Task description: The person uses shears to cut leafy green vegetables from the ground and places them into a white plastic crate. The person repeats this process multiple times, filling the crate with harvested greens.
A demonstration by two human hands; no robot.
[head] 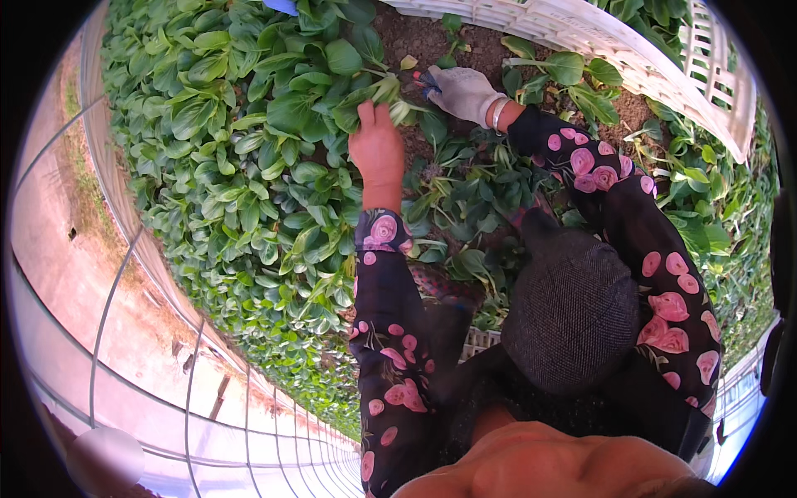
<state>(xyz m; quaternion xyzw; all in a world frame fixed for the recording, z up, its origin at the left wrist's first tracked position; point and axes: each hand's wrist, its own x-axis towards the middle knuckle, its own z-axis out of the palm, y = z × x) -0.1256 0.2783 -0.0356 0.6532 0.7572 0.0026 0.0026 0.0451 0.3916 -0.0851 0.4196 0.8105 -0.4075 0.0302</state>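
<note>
My bare left hand grips a leafy green plant, its pale stalks pointing to the right. It looks like bok choy. Close by on the right, my right hand wears a whitish work glove and a bracelet at the wrist. Its fingers close around a small hand tool with red and blue on it, held near the base of the stalks. The tool's working end is too dark and small to make out. Brown soil shows just beyond both hands.
A dense bed of leafy greens stands to the left. White plastic crates lie beyond my right hand. Loose plants lie on the soil near them. Below my hands are more cut-looking leaves. A framed greenhouse wall curves along the left.
</note>
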